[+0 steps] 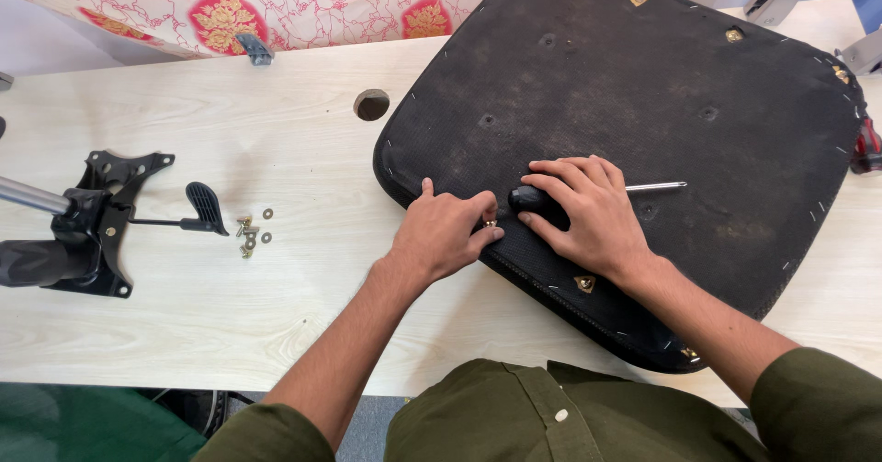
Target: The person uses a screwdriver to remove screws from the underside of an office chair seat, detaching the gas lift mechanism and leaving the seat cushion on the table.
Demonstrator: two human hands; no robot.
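A black chair seat [661, 104] lies underside up on the pale wood surface [184, 324], turned at an angle so that its near corner overhangs the front edge by the person's body. Its left rim, stitched with white staples, runs just beside a round hole [371, 105] in the surface.

The left hand [444, 232] rests on that left rim, its fingers [484, 216] curled closed and pinching a small metal piece against the seat. The right hand [593, 214] lies flat over the black handle of a screwdriver [657, 187], fingers spread and pressing it down onto the seat; the steel shaft sticks out to the right from under the fingertips. The two hands are nearly touching.

To the left the surface is open between the seat rim and a small cluster of screws and washers [251, 232]. Farther left lies a black chair mechanism [96, 223] with a lever, close to the left border of the view. A patterned red and white cloth [276, 3] hangs along the far edge.
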